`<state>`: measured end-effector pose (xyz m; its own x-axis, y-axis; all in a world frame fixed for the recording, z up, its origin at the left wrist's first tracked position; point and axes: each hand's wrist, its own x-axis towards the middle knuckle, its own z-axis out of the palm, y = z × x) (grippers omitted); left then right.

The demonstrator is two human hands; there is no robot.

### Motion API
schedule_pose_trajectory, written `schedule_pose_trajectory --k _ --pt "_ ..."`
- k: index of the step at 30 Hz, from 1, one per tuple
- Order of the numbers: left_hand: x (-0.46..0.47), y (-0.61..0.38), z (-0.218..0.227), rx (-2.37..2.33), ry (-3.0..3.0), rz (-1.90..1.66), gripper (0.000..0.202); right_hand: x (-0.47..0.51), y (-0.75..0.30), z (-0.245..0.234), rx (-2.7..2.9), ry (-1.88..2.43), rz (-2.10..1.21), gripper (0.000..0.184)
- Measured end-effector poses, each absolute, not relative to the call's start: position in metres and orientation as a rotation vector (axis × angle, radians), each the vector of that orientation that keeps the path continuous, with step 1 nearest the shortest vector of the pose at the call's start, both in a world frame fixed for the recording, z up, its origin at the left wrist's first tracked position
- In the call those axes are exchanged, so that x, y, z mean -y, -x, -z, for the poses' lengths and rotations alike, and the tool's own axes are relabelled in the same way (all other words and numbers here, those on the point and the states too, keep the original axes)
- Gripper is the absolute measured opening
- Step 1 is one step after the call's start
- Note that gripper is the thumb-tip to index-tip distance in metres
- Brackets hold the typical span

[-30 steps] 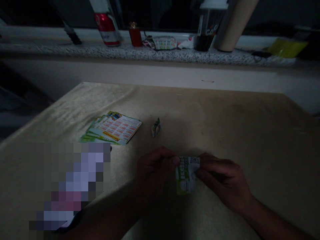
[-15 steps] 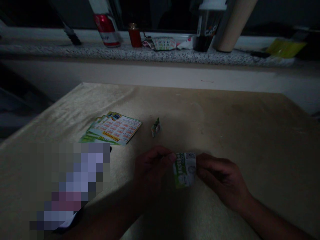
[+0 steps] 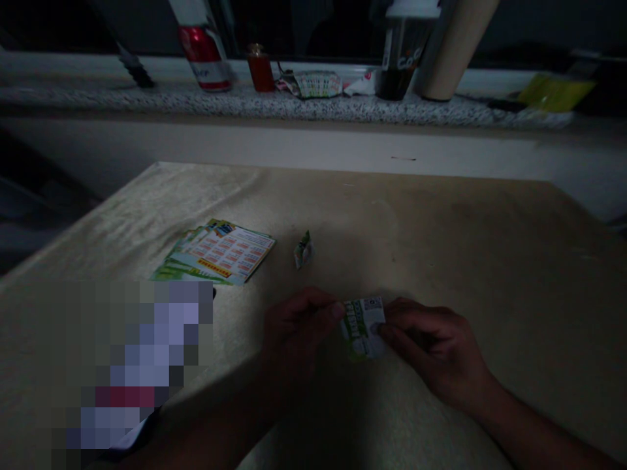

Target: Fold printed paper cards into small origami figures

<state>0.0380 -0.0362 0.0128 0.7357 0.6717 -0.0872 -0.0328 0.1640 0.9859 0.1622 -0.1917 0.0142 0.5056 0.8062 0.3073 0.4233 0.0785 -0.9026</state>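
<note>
Pinching printed slip (image 3: pixel 363 336) between fingers (image 3: pixel 416 317)

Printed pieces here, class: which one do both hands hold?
The green-and-white piece pinched between the left hand and right hand; the fanned stack and crumpled-looking piece lie untouched on the table.

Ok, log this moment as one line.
left hand: holds printed slip at upper left corner | right hand: holds slip's right edge | small folded piece: on table beyond hands | fanned cards: left of small folded piece
</note>
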Motion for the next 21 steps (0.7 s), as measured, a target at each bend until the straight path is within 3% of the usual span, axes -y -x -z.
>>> schedule_pose_trajectory --k 12,17,21 --pt "0.0313 -0.0294 -0.0063 -0.291 -1.906 -0.591 0.004 0.1983 -0.1668 -0.0145 1.122 1.556 -0.106 0.017" --pt "0.0305 -0.0302 -0.0090 -0.208 -2.087 -0.682 0.033 0.1984 -0.1696 -0.0159 1.388 1.550 -0.023 0.022" --pt "0.0269 -0.0324 -0.0132 0.024 -2.124 -0.631 0.018 0.1982 -0.1706 -0.0176 1.510 1.566 -0.014 0.022"
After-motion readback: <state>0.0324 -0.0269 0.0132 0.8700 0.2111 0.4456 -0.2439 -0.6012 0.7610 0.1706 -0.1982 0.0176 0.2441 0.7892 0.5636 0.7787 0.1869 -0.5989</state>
